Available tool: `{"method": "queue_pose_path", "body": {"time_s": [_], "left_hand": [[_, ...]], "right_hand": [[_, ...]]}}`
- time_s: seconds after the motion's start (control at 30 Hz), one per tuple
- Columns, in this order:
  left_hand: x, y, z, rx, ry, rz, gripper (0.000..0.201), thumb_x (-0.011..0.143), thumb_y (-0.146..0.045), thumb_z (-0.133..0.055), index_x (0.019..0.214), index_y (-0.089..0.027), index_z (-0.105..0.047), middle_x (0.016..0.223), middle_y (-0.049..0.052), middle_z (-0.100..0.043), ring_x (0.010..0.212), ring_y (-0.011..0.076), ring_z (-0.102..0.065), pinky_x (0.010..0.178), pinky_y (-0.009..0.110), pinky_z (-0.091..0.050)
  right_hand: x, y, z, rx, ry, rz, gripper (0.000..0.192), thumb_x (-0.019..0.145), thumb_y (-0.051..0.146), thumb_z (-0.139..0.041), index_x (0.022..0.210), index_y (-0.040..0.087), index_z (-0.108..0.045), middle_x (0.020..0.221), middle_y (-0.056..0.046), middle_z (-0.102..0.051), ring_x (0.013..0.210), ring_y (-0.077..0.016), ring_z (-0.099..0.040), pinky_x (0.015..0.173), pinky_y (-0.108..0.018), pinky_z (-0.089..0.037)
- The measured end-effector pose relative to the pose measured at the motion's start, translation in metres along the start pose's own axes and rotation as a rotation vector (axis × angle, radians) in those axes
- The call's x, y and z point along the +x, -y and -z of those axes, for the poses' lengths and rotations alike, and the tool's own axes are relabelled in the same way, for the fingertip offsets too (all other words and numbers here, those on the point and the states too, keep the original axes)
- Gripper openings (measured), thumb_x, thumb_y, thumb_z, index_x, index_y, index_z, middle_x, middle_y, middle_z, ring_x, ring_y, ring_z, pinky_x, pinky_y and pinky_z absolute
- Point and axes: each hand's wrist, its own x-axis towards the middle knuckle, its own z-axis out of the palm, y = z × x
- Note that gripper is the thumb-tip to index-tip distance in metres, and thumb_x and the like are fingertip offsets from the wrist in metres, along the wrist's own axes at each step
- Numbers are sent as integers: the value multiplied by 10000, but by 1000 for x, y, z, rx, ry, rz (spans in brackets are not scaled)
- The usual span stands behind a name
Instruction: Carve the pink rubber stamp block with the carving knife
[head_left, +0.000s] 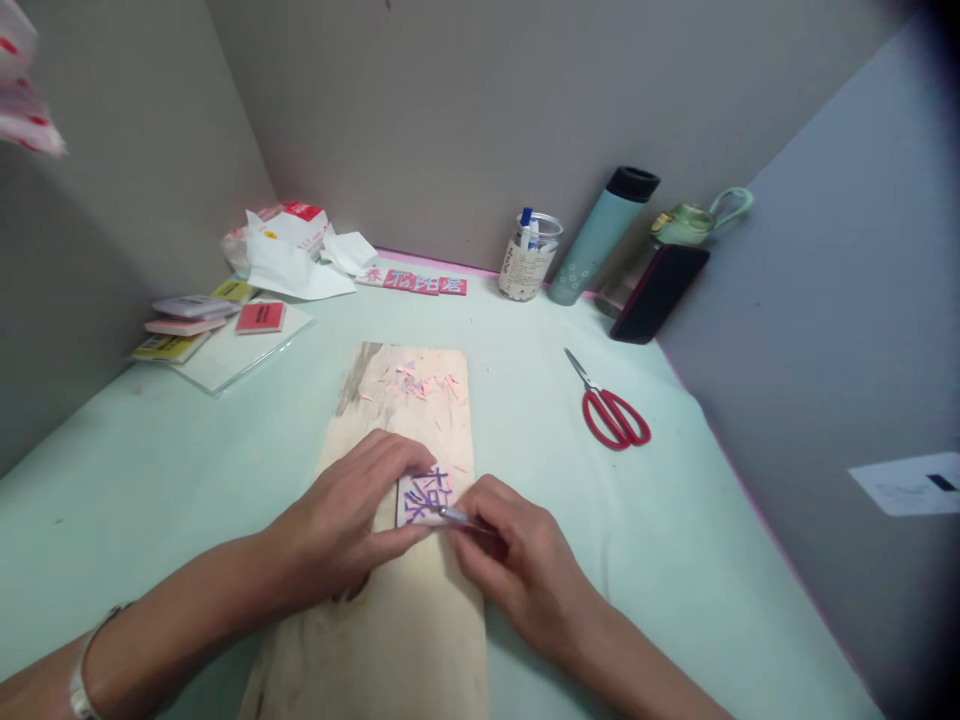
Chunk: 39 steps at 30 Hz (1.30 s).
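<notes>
On the wooden board (420,620) lies a small flat block (409,490) with a purple character drawn on its pale face. My left hand (345,510) grips it from the left, forefinger at the top edge and thumb along the near edge. A slim carving knife (459,516) with a silver tip is pinched in my right hand (517,560). Its tip meets the lower right part of the character; the blade's exact shape is too small to make out. Thin pink shavings (420,383) are scattered on the board's far end.
Red-handled scissors (615,418) lie at the right. Behind stand a jar of pens (527,265), a teal bottle (604,240), a green-lidded bottle (686,222) and a leaning phone (660,293). Several carved pink blocks (424,281), crumpled paper (292,265) and small packets (187,315) lie back left.
</notes>
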Motion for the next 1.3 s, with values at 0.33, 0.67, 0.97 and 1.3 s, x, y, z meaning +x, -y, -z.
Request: {"method": "queue_pose_path", "body": {"time_s": [0.33,0.67,0.97,1.3], "left_hand": [[-1,2,5,-72,48,20,296,969,-219,-586,1252,-276,-522,1278,87,-622,1211,284,-565,1030,485,-487],[-2,3,4,-46,60,46,315,964,-213,-601,1256,-290,-511,1314,68,-602,1242,273,-550,1060,452,-463],[-2,3,4,-38,75,38,315,978,-220,-580,1268,-297,-486,1309,63,-593,1237,270,-539,1053,457,-461],[-1,3,4,-25,60,33,287,979,-227,-579,1250,-286,-505,1304,63,-602,1232,268,-547,1049,452,-471]], "right_hand": [[0,6,27,235,150,-169,178,1005,291,-543,882,211,-644,870,-4,-580,789,-151,-537,710,-271,-417],[-11,-13,45,72,113,-225,115,983,273,-600,881,222,-600,765,31,-556,664,-124,-479,584,-248,-358],[-12,-19,42,-139,171,-141,128,988,196,-563,888,223,-637,834,3,-662,694,-131,-560,608,-251,-400],[-12,-17,42,-187,174,-139,159,1008,212,-526,881,217,-622,841,-2,-661,705,-128,-575,632,-247,-407]]}}
